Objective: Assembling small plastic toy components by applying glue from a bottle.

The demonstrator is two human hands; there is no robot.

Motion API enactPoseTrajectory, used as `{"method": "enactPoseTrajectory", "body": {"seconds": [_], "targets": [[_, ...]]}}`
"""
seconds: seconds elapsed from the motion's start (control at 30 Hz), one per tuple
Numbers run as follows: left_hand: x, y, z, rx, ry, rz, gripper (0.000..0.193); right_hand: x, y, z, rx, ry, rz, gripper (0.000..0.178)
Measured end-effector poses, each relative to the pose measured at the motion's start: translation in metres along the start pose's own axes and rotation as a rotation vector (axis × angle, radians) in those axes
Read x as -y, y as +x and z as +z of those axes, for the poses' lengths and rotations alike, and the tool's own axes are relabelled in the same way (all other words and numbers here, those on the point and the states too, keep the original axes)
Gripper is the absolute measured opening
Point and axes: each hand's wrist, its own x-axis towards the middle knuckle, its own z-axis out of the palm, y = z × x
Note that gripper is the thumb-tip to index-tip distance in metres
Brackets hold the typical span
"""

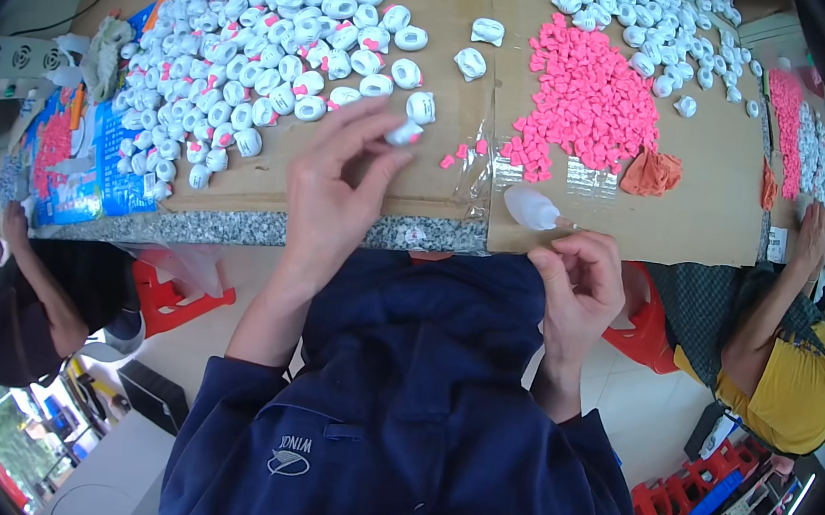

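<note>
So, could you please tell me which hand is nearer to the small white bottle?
Right. The right hand is close to the tip of the bottle, on the person's side of it; the left hand is farther away, to the bottle's left, by a white piece.

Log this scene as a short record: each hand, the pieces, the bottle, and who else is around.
Left hand: fingertips at a small white piece; blurred, grip unclear
Right hand: fingers curled near the tip of the bottle; cannot tell if anything is held
Bottle: whitish, lying on the cardboard
White pieces: heap at left, some with pink parts; another heap at upper right
Pink pieces: heap right of centre, a few loose to its left
Other people: at both sides
</note>
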Motion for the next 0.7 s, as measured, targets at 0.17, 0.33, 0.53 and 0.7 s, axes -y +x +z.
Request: {"method": "enactPoseTrajectory", "body": {"seconds": [0.17,0.33,0.53,0.7], "targets": [[-0.016,0.043,0.012,-0.123,0.678,0.526,0.028,0.009,0.013,0.013,-0.014,-0.127,-0.037,0.039],[-0.011,0.071,0.037,0.085,0.832,0.592,0.028,0.004,0.022,0.015,0.087,-0.325,-0.282,0.043],[-0.032,0.03,0.022,0.224,-0.342,-0.037,0.02,0.008,0.01,0.007,0.081,0.183,-0.161,0.037],[-0.018,-0.009,0.001,0.338,-0.945,-0.464,0.031,0.02,0.004,0.002,0.095,0.299,-0.037,0.042]]}}
